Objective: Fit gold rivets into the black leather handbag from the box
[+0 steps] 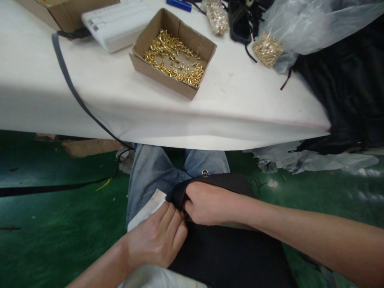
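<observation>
A black bag (228,252) of smooth fabric or leather lies across my lap, its opening turned up. My left hand (159,236) is closed on the bag's left edge, next to a strip of white material (148,210). My right hand (210,204) reaches under the lifted flap into the opening. Its fingers are curled, and their tips are hidden, so what they hold cannot be made out. A small metal eyelet or ring (205,173) shows on the upper edge of the flap.
On the white-covered table (240,100) stands a cardboard box (168,80) of small gold-coloured metal pieces. Behind it are a white plastic case (120,28), a blue marker (179,5), bagged metal pieces (268,50) and a phone (239,22). Black material (354,84) hangs at right; a dark strap (75,92) trails left.
</observation>
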`<action>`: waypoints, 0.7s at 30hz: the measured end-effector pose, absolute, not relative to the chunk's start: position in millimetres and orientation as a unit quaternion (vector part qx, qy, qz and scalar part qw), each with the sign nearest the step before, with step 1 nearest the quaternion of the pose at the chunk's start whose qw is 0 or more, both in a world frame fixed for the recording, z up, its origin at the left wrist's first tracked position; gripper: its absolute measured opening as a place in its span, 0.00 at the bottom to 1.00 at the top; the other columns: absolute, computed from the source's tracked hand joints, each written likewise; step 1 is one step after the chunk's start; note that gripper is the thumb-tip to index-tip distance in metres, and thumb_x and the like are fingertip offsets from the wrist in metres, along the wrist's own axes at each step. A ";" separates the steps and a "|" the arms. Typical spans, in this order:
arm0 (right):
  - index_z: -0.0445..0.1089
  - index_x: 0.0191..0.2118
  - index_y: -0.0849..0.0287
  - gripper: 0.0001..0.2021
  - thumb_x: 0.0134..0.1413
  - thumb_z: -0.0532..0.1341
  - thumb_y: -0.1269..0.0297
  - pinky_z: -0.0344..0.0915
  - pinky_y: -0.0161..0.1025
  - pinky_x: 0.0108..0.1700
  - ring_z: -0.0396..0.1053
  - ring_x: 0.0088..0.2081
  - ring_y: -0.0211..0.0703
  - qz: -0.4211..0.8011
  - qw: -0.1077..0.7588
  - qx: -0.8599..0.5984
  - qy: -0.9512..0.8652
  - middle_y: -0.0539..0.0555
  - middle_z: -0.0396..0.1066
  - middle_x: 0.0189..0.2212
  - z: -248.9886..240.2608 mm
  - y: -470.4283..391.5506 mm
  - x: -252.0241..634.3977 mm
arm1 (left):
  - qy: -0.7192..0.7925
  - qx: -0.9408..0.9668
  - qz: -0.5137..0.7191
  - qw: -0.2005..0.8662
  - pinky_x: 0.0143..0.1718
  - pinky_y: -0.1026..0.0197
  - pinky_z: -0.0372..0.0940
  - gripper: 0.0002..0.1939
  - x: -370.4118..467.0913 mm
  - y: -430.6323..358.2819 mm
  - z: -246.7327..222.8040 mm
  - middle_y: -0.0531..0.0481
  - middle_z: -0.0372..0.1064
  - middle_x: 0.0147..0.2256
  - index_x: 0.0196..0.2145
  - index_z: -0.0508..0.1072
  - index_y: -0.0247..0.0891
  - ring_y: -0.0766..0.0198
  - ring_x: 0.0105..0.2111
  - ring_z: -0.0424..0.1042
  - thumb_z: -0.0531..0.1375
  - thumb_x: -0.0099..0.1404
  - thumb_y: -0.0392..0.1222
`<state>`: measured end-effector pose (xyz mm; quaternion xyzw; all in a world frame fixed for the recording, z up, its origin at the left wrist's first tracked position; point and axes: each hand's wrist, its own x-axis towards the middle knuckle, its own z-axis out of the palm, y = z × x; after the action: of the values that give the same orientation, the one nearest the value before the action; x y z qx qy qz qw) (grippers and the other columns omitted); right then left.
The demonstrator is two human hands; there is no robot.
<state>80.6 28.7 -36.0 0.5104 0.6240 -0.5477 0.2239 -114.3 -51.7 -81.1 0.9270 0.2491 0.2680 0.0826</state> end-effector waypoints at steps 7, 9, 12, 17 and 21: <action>0.78 0.36 0.61 0.09 0.69 0.68 0.64 0.67 0.36 0.34 0.73 0.29 0.40 -0.540 0.206 0.513 0.635 0.53 0.79 0.29 -27.8 37.5 81.5 | 0.276 0.915 0.286 0.068 0.43 0.47 0.73 0.17 -109.7 -53.7 -81.5 0.39 0.77 0.34 0.39 0.77 0.31 0.52 0.35 0.76 0.49 0.80 0.29; 0.78 0.36 0.61 0.06 0.66 0.65 0.71 0.62 0.36 0.32 0.72 0.28 0.39 -0.545 0.183 0.511 0.638 0.53 0.80 0.28 -24.8 41.4 79.8 | 0.303 0.907 0.288 0.057 0.43 0.48 0.74 0.18 -108.8 -51.4 -79.3 0.37 0.78 0.35 0.42 0.78 0.27 0.51 0.37 0.77 0.48 0.80 0.29; 0.78 0.37 0.60 0.09 0.67 0.61 0.75 0.63 0.36 0.36 0.75 0.34 0.41 -0.537 0.143 0.499 0.665 0.54 0.82 0.34 -18.8 43.1 79.7 | 0.339 0.894 0.290 0.043 0.42 0.50 0.74 0.18 -108.6 -48.0 -77.3 0.36 0.79 0.36 0.46 0.78 0.23 0.51 0.37 0.78 0.47 0.80 0.28; 0.79 0.42 0.61 0.12 0.65 0.59 0.79 0.66 0.42 0.47 0.74 0.42 0.47 -0.437 0.058 0.388 0.810 0.58 0.78 0.41 -3.2 34.0 90.3 | 0.365 0.877 0.311 0.041 0.42 0.49 0.73 0.18 -107.6 -44.9 -75.5 0.36 0.79 0.36 0.47 0.76 0.24 0.51 0.38 0.78 0.46 0.81 0.27; 0.78 0.39 0.60 0.07 0.59 0.63 0.75 0.67 0.43 0.45 0.72 0.39 0.47 -0.432 0.065 0.352 0.828 0.55 0.76 0.37 10.5 35.8 98.9 | 0.381 0.861 0.317 0.115 0.36 0.53 0.70 0.18 -103.9 -42.6 -70.9 0.43 0.75 0.33 0.45 0.74 0.29 0.55 0.33 0.74 0.45 0.82 0.28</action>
<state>98.9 35.8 10.5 0.3515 0.8283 -0.4315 0.0650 -103.9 -42.6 -70.9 0.8609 0.3807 0.3173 0.1150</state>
